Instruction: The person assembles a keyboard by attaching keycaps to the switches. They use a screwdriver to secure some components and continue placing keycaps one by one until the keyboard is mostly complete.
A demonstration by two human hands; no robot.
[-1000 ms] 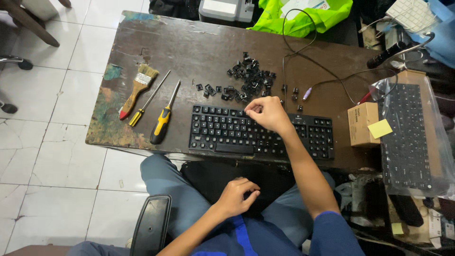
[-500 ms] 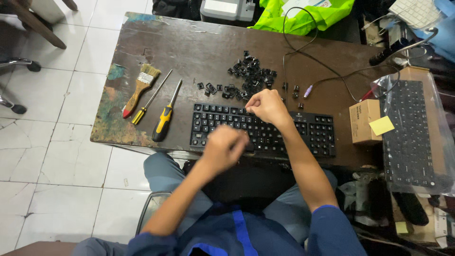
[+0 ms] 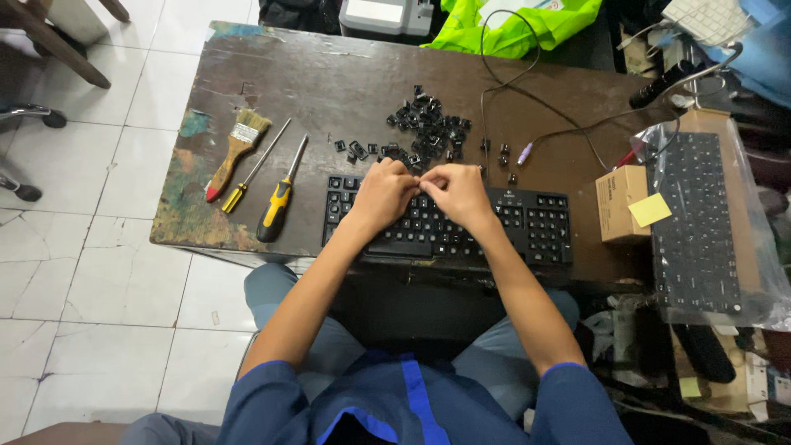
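Observation:
A black keyboard (image 3: pixel 535 227) lies along the near edge of a worn dark wooden table (image 3: pixel 329 82). My left hand (image 3: pixel 381 196) and my right hand (image 3: pixel 461 194) rest over its upper middle rows, fingers curled, fingertips meeting at the top edge. The right fingertips pinch a small black keycap (image 3: pixel 422 185); whether the left fingers also grip it is hidden. A pile of loose black keycaps (image 3: pixel 428 128) sits just beyond the hands, with a few strays to its left.
Left of the keyboard lie a paintbrush (image 3: pixel 235 152), a thin screwdriver (image 3: pixel 255 169) and a yellow-handled screwdriver (image 3: pixel 280 202). At the right stand a small cardboard box (image 3: pixel 614 194) with a yellow note and a second keyboard in a plastic bag (image 3: pixel 696 222). A black cable (image 3: pixel 511 91) loops across the back.
My left hand rose from my lap to the keyboard and now meets the right hand's fingertips. The right hand stayed at the keyboard's top edge.

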